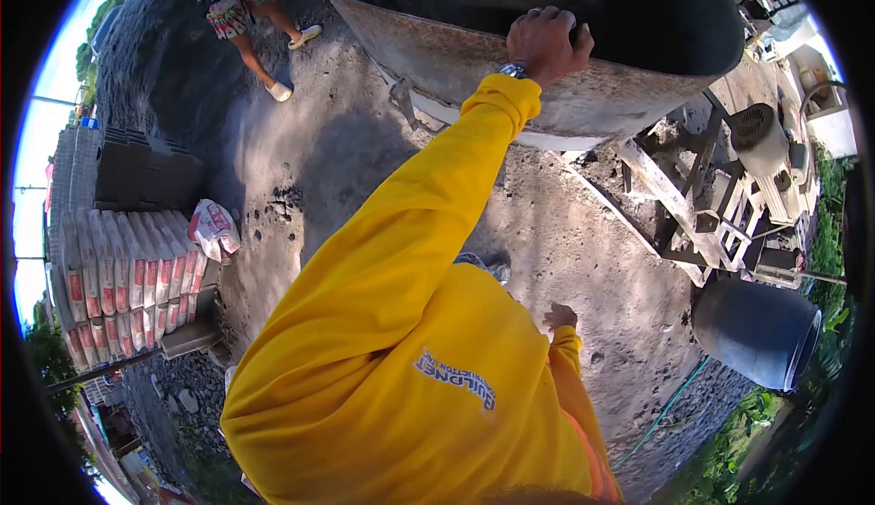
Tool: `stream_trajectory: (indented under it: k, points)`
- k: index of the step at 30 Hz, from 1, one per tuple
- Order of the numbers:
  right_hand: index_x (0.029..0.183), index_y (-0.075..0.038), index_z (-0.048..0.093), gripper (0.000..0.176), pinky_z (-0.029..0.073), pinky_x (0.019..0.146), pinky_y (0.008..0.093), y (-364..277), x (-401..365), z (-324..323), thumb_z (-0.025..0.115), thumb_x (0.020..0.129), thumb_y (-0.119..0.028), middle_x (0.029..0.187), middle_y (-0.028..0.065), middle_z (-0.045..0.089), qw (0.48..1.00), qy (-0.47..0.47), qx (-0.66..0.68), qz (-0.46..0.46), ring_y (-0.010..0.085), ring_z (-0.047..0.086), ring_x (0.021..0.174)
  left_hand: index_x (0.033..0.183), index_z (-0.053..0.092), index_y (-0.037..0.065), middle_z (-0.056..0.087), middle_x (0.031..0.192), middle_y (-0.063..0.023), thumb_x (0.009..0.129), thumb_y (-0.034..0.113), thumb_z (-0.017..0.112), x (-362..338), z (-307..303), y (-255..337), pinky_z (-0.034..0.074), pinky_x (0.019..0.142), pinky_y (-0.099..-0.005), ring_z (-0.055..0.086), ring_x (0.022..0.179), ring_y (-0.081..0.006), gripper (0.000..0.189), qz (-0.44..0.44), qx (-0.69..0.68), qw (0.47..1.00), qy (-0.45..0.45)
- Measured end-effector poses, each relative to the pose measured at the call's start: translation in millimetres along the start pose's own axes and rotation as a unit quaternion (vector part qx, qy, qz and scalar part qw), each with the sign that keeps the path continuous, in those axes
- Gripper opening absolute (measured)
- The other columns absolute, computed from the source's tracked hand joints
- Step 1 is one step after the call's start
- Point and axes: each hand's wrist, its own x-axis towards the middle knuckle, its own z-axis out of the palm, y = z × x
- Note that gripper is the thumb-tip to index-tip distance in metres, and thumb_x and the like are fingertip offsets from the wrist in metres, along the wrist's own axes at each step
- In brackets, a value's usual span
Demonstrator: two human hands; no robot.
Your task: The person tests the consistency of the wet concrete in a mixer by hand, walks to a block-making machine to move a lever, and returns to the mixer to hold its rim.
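My left hand (550, 45), with a watch at the wrist, reaches up and forward to a large metal mixer drum (437, 49). Its fingers curl over the drum's rusty, stained near rim. Inside, the drum is dark, with a blurred shape near its upper part; the contents cannot be made out. My right hand (561, 316) hangs low by my right side, over the bare ground. It holds nothing visible, and its fingers look loose and apart, though small in the view. Yellow long sleeves cover both arms.
Stacked cement bags (137, 273) stand at left, a loose white sack (214, 230) beside them. Behind are hollow blocks (146, 168) and a person's legs (255, 54). At right are a motor (758, 140), a timber frame (679, 204), a blue barrel (756, 332) and a green hose (661, 418).
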Motion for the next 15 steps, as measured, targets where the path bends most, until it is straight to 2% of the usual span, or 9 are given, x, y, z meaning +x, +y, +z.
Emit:
stream_trajectory:
  k: [3,6,9,12,15]
  points:
    - [0.114,-0.003,0.062,0.037,0.048,0.040,0.0333,-7,-12,4,0.064,0.095,-0.034,0.086,0.0148,0.073,0.999,0.019,0.034,0.009,0.0216,0.068,0.053,0.088,0.074,0.009,0.074,0.089,-0.0105,0.086,0.040,0.062,1,1,1,0.054,0.079,-0.0463,0.070,0.084,-0.0303,0.033,0.013,0.000,1.000,0.011]
    - [0.112,-0.002,0.063,0.035,0.047,0.040,0.0336,-4,-8,6,0.065,0.094,-0.033,0.084,0.0143,0.073,0.999,0.013,0.046,0.021,0.0211,0.067,0.052,0.083,0.072,0.010,0.073,0.086,-0.0099,0.086,0.038,0.062,1,1,1,0.055,0.073,-0.0442,0.070,0.079,-0.0303,0.031,0.025,0.004,0.999,0.024]
    - [0.111,-0.002,0.064,0.034,0.046,0.041,0.0334,0,-11,5,0.066,0.094,-0.032,0.083,0.0142,0.073,0.999,0.020,0.041,0.003,0.0210,0.067,0.052,0.082,0.071,0.009,0.072,0.086,-0.0094,0.086,0.037,0.062,2,1,0,0.056,0.073,-0.0440,0.070,0.078,-0.0304,0.029,0.035,0.001,0.999,0.026]
    - [0.113,-0.002,0.061,0.040,0.049,0.043,0.0379,4,-6,8,0.061,0.096,-0.038,0.089,0.0164,0.073,1.000,0.020,0.001,-0.019,0.0279,0.070,0.060,0.083,0.070,0.009,0.072,0.087,-0.0087,0.085,0.036,0.063,3,0,1,0.056,0.072,-0.0436,0.069,0.080,-0.0303,0.028,0.035,0.005,0.999,0.024]
    - [0.113,-0.003,0.059,0.038,0.050,0.044,0.0396,5,-8,10,0.061,0.095,-0.036,0.093,0.0177,0.073,0.999,0.006,0.029,-0.023,0.0292,0.071,0.062,0.087,0.071,0.010,0.072,0.090,-0.0089,0.086,0.035,0.063,3,-2,4,0.056,0.074,-0.0428,0.069,0.082,-0.0302,0.026,0.031,0.003,0.999,0.012]
